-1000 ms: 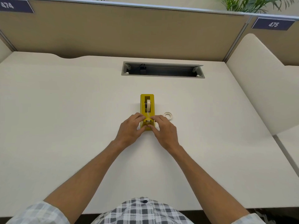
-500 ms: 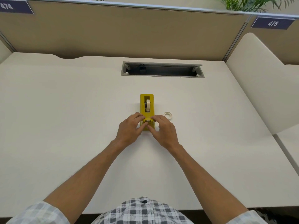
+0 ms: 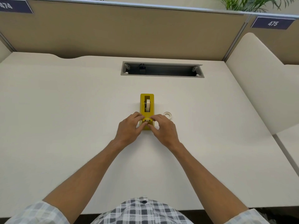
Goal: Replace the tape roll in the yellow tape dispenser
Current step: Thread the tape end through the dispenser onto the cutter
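On the pale desk I see the yellow dispenser running lengthwise away from me, a tape roll seated upright inside. My left hand and right hand pinch its near cutter end equally; whether they grip tape I can't tell. A spare roll lies just right.

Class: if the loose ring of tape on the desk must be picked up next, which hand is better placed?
Probably the right hand: the loose ring lies just beyond its knuckles, while the left hand is across the yellow dispenser.
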Demonstrator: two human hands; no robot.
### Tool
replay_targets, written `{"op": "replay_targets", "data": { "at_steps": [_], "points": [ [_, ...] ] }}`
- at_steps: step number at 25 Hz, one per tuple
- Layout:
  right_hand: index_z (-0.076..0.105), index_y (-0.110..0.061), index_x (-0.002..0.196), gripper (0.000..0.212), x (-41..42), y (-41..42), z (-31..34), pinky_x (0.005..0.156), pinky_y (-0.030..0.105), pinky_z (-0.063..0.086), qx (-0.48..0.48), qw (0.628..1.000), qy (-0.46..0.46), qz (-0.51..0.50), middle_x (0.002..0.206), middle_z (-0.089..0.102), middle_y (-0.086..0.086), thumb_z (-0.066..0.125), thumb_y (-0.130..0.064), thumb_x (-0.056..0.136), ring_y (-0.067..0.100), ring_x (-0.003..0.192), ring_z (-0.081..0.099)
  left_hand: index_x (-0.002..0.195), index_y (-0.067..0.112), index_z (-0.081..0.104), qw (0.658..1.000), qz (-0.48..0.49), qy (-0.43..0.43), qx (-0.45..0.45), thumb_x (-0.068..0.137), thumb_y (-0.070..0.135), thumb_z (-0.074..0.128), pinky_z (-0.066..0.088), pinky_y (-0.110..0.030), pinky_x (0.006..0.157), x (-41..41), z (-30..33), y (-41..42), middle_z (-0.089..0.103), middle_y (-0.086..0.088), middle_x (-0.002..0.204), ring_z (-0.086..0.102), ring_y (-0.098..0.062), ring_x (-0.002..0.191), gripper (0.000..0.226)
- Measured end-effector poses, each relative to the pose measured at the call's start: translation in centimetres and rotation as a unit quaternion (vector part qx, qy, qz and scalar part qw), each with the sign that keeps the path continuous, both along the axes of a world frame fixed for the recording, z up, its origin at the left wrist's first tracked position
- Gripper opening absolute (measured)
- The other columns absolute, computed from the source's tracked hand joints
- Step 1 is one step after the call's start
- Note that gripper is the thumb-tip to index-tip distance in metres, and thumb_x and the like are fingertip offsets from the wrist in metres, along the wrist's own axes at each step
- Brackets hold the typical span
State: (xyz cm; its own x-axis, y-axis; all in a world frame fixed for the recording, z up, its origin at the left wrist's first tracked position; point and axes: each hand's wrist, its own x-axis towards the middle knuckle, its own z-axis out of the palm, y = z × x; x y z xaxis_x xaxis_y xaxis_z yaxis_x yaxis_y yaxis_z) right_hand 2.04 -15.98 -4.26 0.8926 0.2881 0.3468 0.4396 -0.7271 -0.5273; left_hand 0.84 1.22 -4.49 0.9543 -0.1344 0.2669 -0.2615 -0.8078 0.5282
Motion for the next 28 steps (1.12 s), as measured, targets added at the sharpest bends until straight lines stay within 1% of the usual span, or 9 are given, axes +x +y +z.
{"op": "replay_targets", "data": {
  "at_steps": [4, 8, 10, 15, 19, 21, 22, 25, 28],
  "points": [
    [0.066, -0.014, 0.109, 0.029, 0.0, 0.1, 0.0, 0.066, 0.033, 0.056, 0.000, 1.000, 0.001, -0.007, 0.103, 0.070, 0.002, 0.070, -0.031, 0.086, 0.019, 0.088, 0.064, 0.112, 0.013, 0.067, 1.000, 0.004, -0.006, 0.009, 0.092, 0.036, 0.058, 0.057, -0.033, 0.066, 0.0, 0.2, -0.2, 0.065, 0.001, 0.111, 0.063, -0.017, 0.089, 0.031],
    [0.064, -0.015, 0.111, 0.034, -0.1, 0.1, 0.1, 0.067, 0.032, 0.056, -0.006, 1.000, 0.005, 0.001, 0.105, 0.070, 0.001, 0.071, -0.034, 0.084, 0.017, 0.089, 0.064, 0.113, 0.013, 0.066, 1.000, 0.000, 0.004, 0.008, 0.091, 0.036, 0.061, 0.057, -0.035, 0.068, 0.0, 0.3, -0.1, 0.064, 0.000, 0.111, 0.063, -0.017, 0.090, 0.033],
    [0.065, -0.015, 0.111, 0.032, -0.1, 0.1, 0.2, 0.066, 0.032, 0.057, -0.009, 1.000, 0.004, -0.003, 0.104, 0.070, 0.001, 0.070, -0.034, 0.085, 0.018, 0.088, 0.064, 0.113, 0.013, 0.066, 1.000, 0.003, 0.006, 0.011, 0.091, 0.035, 0.061, 0.057, -0.036, 0.068, 0.1, 0.4, -0.1, 0.064, 0.001, 0.111, 0.063, -0.017, 0.091, 0.032],
    [0.066, -0.015, 0.109, 0.029, -0.1, 0.2, 0.3, 0.065, 0.032, 0.056, -0.005, 1.000, 0.006, -0.004, 0.102, 0.071, 0.001, 0.071, -0.031, 0.085, 0.018, 0.085, 0.064, 0.112, 0.014, 0.066, 1.000, -0.003, 0.008, 0.003, 0.091, 0.036, 0.061, 0.053, -0.031, 0.066, 0.0, 0.6, 0.0, 0.064, 0.002, 0.109, 0.062, -0.016, 0.089, 0.031],
    [0.066, -0.016, 0.110, 0.032, -0.2, 0.0, 0.5, 0.067, 0.031, 0.057, -0.010, 1.000, 0.005, 0.006, 0.104, 0.071, 0.000, 0.069, -0.036, 0.085, 0.017, 0.087, 0.065, 0.113, 0.015, 0.067, 1.000, -0.005, 0.015, 0.002, 0.091, 0.035, 0.061, 0.053, -0.030, 0.067, 0.0, 0.7, 0.0, 0.064, 0.003, 0.110, 0.062, -0.016, 0.090, 0.030],
    [0.067, -0.016, 0.111, 0.030, -0.1, -0.1, 0.5, 0.068, 0.033, 0.057, -0.014, 1.000, 0.007, 0.001, 0.106, 0.071, 0.001, 0.069, -0.034, 0.086, 0.018, 0.088, 0.065, 0.112, 0.017, 0.067, 1.000, 0.001, 0.013, 0.006, 0.091, 0.036, 0.061, 0.051, -0.028, 0.066, 0.1, 0.8, 0.0, 0.064, 0.003, 0.110, 0.062, -0.016, 0.090, 0.030],
    [0.067, -0.016, 0.111, 0.029, 0.0, -0.1, 0.5, 0.067, 0.033, 0.056, -0.014, 1.000, 0.008, -0.002, 0.106, 0.071, 0.001, 0.069, -0.032, 0.087, 0.018, 0.089, 0.065, 0.112, 0.017, 0.068, 1.000, 0.005, 0.013, 0.008, 0.091, 0.036, 0.061, 0.049, -0.028, 0.065, 0.0, 0.9, 0.0, 0.065, 0.004, 0.110, 0.062, -0.016, 0.090, 0.029],
    [0.068, -0.016, 0.110, 0.027, 0.0, 0.0, 0.5, 0.064, 0.027, 0.049, -0.021, 1.000, 0.009, -0.008, 0.105, 0.071, 0.001, 0.069, -0.030, 0.087, 0.019, 0.087, 0.065, 0.111, 0.018, 0.068, 1.000, 0.011, 0.016, 0.009, 0.090, 0.036, 0.061, 0.048, -0.029, 0.065, 0.0, 1.1, 0.0, 0.065, 0.005, 0.109, 0.061, -0.016, 0.090, 0.029],
    [0.067, -0.016, 0.109, 0.029, -0.1, 0.0, 0.8, 0.064, 0.027, 0.049, -0.023, 1.000, 0.008, -0.002, 0.105, 0.070, 0.000, 0.069, -0.030, 0.085, 0.019, 0.088, 0.065, 0.113, 0.016, 0.067, 1.000, 0.001, 0.018, 0.002, 0.089, 0.034, 0.063, 0.048, -0.027, 0.066, 0.0, 1.1, -0.1, 0.064, 0.003, 0.109, 0.061, -0.016, 0.091, 0.030]
  ]
}}
